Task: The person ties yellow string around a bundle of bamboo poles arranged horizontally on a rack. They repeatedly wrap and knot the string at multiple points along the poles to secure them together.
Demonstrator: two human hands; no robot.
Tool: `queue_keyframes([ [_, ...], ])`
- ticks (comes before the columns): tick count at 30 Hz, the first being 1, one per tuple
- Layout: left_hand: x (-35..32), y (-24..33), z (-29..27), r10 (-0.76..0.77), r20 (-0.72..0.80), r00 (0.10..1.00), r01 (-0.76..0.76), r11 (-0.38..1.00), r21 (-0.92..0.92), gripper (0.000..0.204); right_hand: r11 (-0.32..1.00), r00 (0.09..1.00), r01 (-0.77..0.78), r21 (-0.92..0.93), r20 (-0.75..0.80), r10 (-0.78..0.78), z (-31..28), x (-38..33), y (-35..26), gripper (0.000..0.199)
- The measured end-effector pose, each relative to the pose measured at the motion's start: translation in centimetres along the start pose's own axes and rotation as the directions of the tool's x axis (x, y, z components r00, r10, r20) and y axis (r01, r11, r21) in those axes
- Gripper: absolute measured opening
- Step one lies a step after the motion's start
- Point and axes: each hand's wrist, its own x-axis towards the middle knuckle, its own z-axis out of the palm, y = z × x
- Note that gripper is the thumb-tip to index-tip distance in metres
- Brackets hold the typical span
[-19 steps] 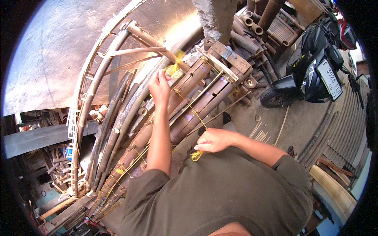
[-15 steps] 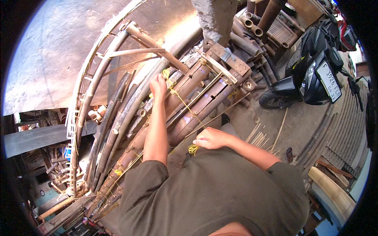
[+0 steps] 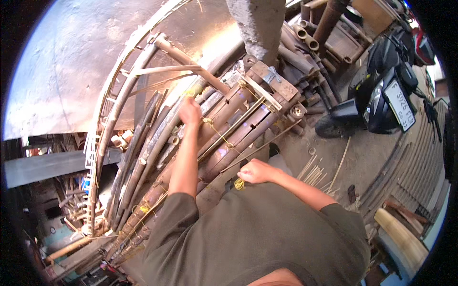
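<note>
Between the two hands runs a thin yellow cord [image 3: 217, 131], stretched across a bundle of brown bamboo poles [image 3: 234, 128]. Left hand [image 3: 190, 112]: closed on the far end of the cord, pressed against the poles. Right hand [image 3: 255, 171]: fist shut on the near end, a yellow tuft [image 3: 239, 184] hanging just below it. Right of the right hand, loose splints [image 3: 317, 174] lie on the ground; farther right stands a black scooter [image 3: 381, 95].

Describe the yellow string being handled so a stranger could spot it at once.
Start at the stack of brown bamboo poles beside the grey concrete pillar. The thin yellow string runs across them from the left hand to the right hand; it alone is bright yellow.
</note>
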Motion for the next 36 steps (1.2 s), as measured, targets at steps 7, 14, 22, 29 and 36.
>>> queue_keyframes([
  [7,2.3,2.4,-1.7,-0.039,0.339,0.940,-0.078,0.943,0.324,0.026,0.966,0.882,0.256,0.037,-0.417,-0.218,-3.7,-1.9,1.2,0.019],
  [14,-8.8,17.4,1.8,0.077,0.529,0.845,0.045,0.976,-0.213,0.029,-0.218,0.815,0.390,0.895,-0.225,0.534,-10.4,-0.7,11.8,0.026],
  [22,-9.5,17.2,4.3,0.097,0.366,0.926,0.016,0.956,-0.294,0.029,0.767,0.420,0.641,-0.012,-0.831,-0.365,-14.5,3.2,-3.9,0.020],
  [29,-11.1,15.7,6.9,0.211,-0.033,0.977,-0.197,0.829,-0.524,0.033,0.560,0.956,0.258,-0.787,0.291,-0.031,-16.0,15.2,-8.1,0.031],
  [36,-10.0,17.2,5.7,0.052,0.228,0.972,0.055,0.897,-0.438,0.025,0.992,0.991,0.109,0.057,0.073,-0.113,-24.2,19.6,-2.8,0.033],
])
